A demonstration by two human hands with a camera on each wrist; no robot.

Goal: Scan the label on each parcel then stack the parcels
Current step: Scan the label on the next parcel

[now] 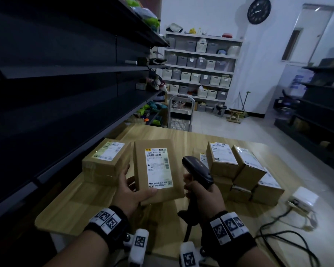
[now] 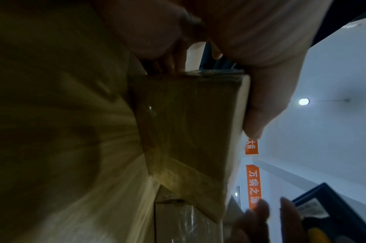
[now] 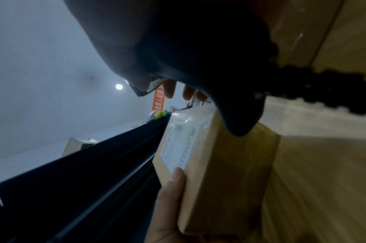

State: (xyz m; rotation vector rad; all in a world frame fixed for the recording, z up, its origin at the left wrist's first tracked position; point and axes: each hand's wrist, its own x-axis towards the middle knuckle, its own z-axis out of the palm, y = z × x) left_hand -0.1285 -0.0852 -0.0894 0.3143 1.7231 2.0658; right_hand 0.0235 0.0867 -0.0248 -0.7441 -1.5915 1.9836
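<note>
My left hand (image 1: 131,186) grips a brown cardboard parcel (image 1: 158,170) at its near left corner, label side up, above the wooden table (image 1: 75,209). The thumb lies on the white label (image 1: 159,168). The left wrist view shows the parcel's taped underside (image 2: 188,128), with the thumb (image 2: 259,115) on its edge. My right hand (image 1: 202,191) grips a black barcode scanner (image 1: 198,170) by the handle, just right of the parcel, head pointing away from me. In the right wrist view the scanner (image 3: 209,57) fills the top, above the parcel (image 3: 219,164).
Another labelled parcel (image 1: 106,160) lies on the table at the left. Several parcels (image 1: 245,170) are piled at the right. A white adapter (image 1: 303,198) with black cables sits at the table's right edge. Dark shelving (image 1: 56,83) runs along the left.
</note>
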